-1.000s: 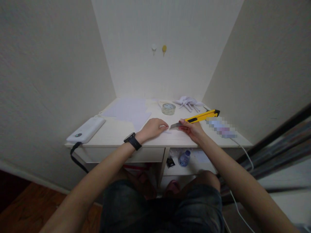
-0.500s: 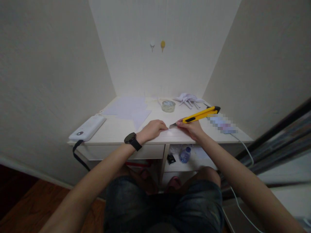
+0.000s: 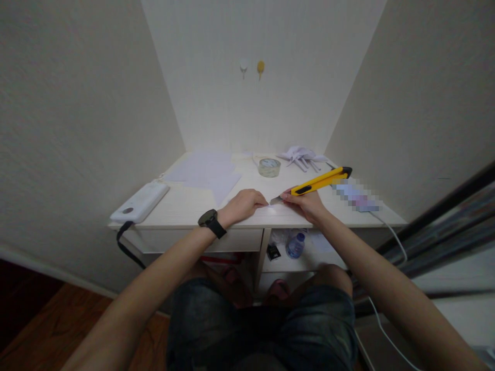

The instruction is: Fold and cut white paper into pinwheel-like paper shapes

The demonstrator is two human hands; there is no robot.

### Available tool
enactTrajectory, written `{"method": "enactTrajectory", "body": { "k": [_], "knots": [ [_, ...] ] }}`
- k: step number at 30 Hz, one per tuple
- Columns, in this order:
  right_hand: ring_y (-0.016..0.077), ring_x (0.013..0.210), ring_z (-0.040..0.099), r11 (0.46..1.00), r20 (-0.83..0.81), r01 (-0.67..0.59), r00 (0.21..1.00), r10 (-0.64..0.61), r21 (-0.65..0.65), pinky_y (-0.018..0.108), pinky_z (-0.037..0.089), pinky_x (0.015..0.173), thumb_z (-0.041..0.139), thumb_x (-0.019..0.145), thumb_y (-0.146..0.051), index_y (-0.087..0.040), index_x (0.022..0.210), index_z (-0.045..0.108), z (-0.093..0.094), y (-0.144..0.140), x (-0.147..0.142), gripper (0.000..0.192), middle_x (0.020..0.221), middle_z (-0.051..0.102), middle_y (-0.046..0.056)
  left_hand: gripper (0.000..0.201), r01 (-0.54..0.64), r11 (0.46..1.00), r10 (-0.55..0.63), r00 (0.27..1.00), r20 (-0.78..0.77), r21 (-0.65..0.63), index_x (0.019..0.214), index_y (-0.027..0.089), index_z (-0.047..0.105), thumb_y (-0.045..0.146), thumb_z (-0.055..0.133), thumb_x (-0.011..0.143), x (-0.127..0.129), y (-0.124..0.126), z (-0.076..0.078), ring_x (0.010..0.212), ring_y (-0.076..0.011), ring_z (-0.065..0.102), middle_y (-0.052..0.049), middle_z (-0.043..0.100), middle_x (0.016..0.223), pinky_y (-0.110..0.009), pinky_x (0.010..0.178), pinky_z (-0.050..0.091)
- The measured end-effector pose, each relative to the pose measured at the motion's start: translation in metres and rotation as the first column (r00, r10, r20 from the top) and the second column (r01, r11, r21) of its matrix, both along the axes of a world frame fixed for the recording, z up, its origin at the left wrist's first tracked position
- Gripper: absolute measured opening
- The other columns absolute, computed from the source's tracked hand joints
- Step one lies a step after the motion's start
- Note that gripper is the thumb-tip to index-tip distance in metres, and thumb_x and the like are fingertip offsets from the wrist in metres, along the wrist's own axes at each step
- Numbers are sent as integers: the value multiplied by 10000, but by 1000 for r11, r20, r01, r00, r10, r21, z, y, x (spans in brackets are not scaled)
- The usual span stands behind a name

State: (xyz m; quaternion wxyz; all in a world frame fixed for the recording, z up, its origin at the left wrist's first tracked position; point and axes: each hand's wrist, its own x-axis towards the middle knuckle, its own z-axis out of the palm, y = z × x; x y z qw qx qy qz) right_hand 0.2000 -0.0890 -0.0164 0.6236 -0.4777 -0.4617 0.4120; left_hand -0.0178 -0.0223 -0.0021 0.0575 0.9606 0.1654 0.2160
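Right hand (image 3: 305, 203) is wrapped around a yellow utility knife (image 3: 319, 181), fingers closed on the front of the handle, the body of the knife angling up and away to the right. The blade tip points down and left, meeting a small white paper piece (image 3: 273, 205) that lies flat near the front edge of the desk (image 3: 185, 203). Left hand (image 3: 243, 203) is down on that same piece — palm low, fingers curled and pressing, fingertips just beside the blade. It grips nothing; it pins the paper to the desk. A black watch (image 3: 211, 222) sits on the left wrist.

Around the hands: a white power bank (image 3: 139, 202) lies at the desk's left front corner with a dark cable hanging off the edge. Sheets of white paper (image 3: 207, 170) are spread across the left rear of the desk, well apart from the knife. A roll of clear tape (image 3: 269, 167) stands behind the hands, and further back right is a heap of folded white paper shapes (image 3: 301, 155). To the right of the knife lies a blurred object with a white cord running off the desk — cannot tell what it is. Below, in the open shelf, a small water bottle (image 3: 295, 246) lies on its side. Two small hooks (image 3: 252, 67) are on the wall above.
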Motion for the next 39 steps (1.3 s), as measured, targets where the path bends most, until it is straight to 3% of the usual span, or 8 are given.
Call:
{"method": "enactTrajectory", "body": {
  "k": [25,39],
  "knots": [
    [154,645,614,999,42,-17,999,16,38,288,524,637,920,472,-332,-181,707,742,-5,2,3,331,705,699,22,246,23,1000,-22,1000,-18,16,980,177,760,184,517,948,0,0,-1,955,-200,669,-79,752,1006,-306,878,465],
    [168,631,613,999,123,-37,992,38,-12,307,527,631,890,516,-358,-177,702,763,-6,3,5,289,679,704,35,229,0,1000,0,1000,-22,2,997,189,758,197,533,948,0,5,-3,970,-202,668,-70,751,1023,-310,885,465]
  ]
}}
